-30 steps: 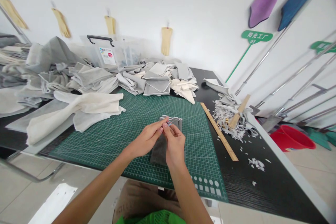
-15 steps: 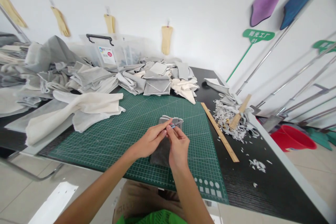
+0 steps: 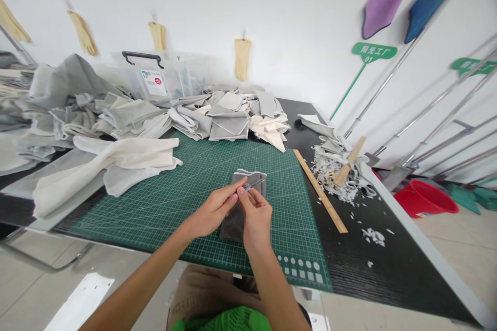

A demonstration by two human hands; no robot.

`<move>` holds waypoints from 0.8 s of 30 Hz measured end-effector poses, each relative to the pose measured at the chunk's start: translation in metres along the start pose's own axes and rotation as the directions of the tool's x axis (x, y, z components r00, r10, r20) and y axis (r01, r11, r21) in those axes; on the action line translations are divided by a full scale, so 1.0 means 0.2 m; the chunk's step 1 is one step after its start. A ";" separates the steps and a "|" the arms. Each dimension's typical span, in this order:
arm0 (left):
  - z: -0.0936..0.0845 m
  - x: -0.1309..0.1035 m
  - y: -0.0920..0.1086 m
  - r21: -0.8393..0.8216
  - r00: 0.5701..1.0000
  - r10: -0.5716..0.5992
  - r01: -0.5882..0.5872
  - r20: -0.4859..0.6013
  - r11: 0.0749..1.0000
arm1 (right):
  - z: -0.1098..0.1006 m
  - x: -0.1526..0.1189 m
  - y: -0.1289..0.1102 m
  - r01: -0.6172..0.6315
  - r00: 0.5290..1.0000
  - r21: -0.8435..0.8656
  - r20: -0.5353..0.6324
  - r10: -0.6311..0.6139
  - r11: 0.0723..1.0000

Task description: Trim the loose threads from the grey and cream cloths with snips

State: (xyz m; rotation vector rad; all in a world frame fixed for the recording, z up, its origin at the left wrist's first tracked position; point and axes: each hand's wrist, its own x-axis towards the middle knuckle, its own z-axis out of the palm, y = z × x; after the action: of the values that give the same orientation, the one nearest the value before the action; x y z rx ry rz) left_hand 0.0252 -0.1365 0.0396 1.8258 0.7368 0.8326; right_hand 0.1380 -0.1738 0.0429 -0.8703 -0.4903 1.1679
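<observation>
My left hand (image 3: pixel 213 210) and my right hand (image 3: pixel 257 217) meet above a folded dark grey cloth (image 3: pixel 233 224). Between their fingertips is a small, thin metal tool (image 3: pixel 254 183) with a bit of blue and red near the fingers; its tip points to the right. The fingers of both hands are pinched together around its near end. Under them, the cloth lies on a green cutting mat (image 3: pixel 163 217), with pale edging along its far end.
Grey and white cloths (image 3: pixel 229 119) are heaped behind and left, before a clear plastic box (image 3: pixel 174 75). A wooden ruler (image 3: pixel 320 191) lies on the mat's right edge. Beyond it are white scraps (image 3: pixel 337 173) with a wooden piece (image 3: pixel 349 162). A red bucket (image 3: pixel 425 197) stands at right.
The whole view has shifted slightly, so most things appear a little further left. Both hands keep their pinch on the small tool, whose tip now sits slightly lower relative to the cloth's far edge.
</observation>
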 end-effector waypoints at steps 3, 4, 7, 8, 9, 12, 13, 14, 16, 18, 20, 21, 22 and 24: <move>-0.01 0.00 0.00 0.013 1.000 0.015 -0.015 -0.008 1.000 | 0.00 0.01 0.01 0.005 1.000 -0.006 -0.021 -0.005 1.000; -0.01 0.01 0.00 0.022 1.000 0.025 -0.025 -0.013 0.999 | 0.00 0.01 0.01 0.010 1.000 -0.008 -0.029 -0.010 1.000; -0.01 0.02 0.00 0.035 0.999 0.043 -0.043 -0.018 0.998 | 0.00 0.03 0.01 0.021 1.000 -0.004 -0.017 -0.022 1.000; -0.01 0.03 0.00 0.035 0.999 0.045 -0.044 -0.017 0.998 | 0.00 0.03 0.01 0.023 1.000 -0.002 -0.009 -0.023 1.000; 0.00 0.03 0.00 0.034 0.999 0.047 -0.047 -0.013 0.998 | 0.00 0.03 0.00 0.023 1.000 -0.002 -0.010 -0.023 1.000; 0.00 0.04 0.00 0.030 0.999 0.049 -0.049 0.000 0.998 | -0.01 0.04 0.00 0.026 0.998 -0.012 -0.056 -0.027 1.000; 0.01 0.04 0.00 0.031 0.999 0.049 -0.049 0.001 0.998 | -0.01 0.04 0.00 0.028 0.997 -0.009 -0.066 -0.028 1.000; 0.01 0.05 0.00 0.033 0.999 0.048 -0.048 0.000 0.998 | -0.02 0.04 0.00 0.029 0.997 0.002 -0.068 -0.029 1.000; 0.01 0.05 0.00 0.039 0.999 0.043 -0.043 -0.004 0.998 | -0.02 0.04 0.00 0.031 0.998 0.031 -0.053 -0.030 0.999; 0.01 0.04 0.00 0.042 0.999 0.039 -0.039 -0.002 0.998 | -0.02 0.03 0.01 0.028 0.999 0.039 -0.034 -0.027 0.999; 0.00 0.03 0.00 0.042 0.999 0.040 -0.041 0.012 0.998 | -0.02 0.02 0.01 0.026 0.999 0.017 -0.032 -0.026 1.000; 0.00 0.03 0.00 0.042 0.999 0.042 -0.043 0.019 0.998 | -0.02 0.02 0.01 0.025 0.999 0.005 -0.034 -0.025 1.000; 0.00 0.02 0.00 0.042 0.999 0.044 -0.045 0.022 0.998 | -0.02 0.01 0.02 0.024 0.999 -0.002 -0.034 -0.024 1.000; -0.01 0.01 0.01 0.046 0.999 0.043 -0.043 0.017 0.998 | -0.02 0.00 0.02 0.023 0.999 -0.001 -0.024 -0.023 1.000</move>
State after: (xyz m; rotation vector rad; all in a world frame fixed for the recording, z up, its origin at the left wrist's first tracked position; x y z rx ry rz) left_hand 0.0261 -0.1341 0.0415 1.8936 0.7144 0.8340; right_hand 0.1389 -0.1741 0.0382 -0.8762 -0.4800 1.1351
